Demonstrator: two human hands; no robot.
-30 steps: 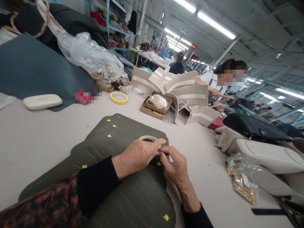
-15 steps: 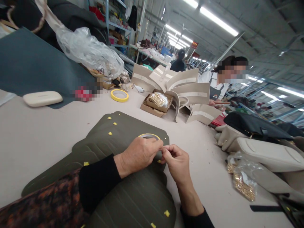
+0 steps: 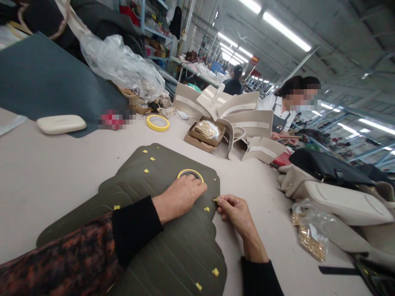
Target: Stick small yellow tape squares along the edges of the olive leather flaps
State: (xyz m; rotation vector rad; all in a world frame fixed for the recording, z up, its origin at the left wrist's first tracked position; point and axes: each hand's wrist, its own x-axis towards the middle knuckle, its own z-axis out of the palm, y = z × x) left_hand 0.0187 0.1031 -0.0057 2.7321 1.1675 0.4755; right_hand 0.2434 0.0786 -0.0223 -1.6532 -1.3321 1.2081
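Observation:
My left hand (image 3: 180, 196) is curled over the near side of a roll of yellow tape (image 3: 200, 176), which is over the far right part of a dark olive sheet piece (image 3: 173, 158). The fingers hide the near part of the ring. My right hand (image 3: 236, 211), thumb and forefinger pinched, holds a small bit of yellow tape (image 3: 215, 200) by the sheet's right edge. Several little yellow tape bits, one of them a tape scrap (image 3: 206, 209) between my hands, are on the sheet. The sheet lies flat with scalloped edges and faint creases, partly under my left sleeve.
Another yellow tape roll (image 3: 158, 123) and a cream case (image 3: 61, 124) lie behind. Curved beige panels (image 3: 251, 122) stand by a box of gold chain (image 3: 206, 130). At right are cream bags (image 3: 348, 199) and bagged gold chain (image 3: 311, 238). A co-worker (image 3: 280, 109) is across the table.
My hands, close together before, have parted. My right hand has moved slightly right and down with a tape bit in its fingertips; my left hand has shifted left with the roll.

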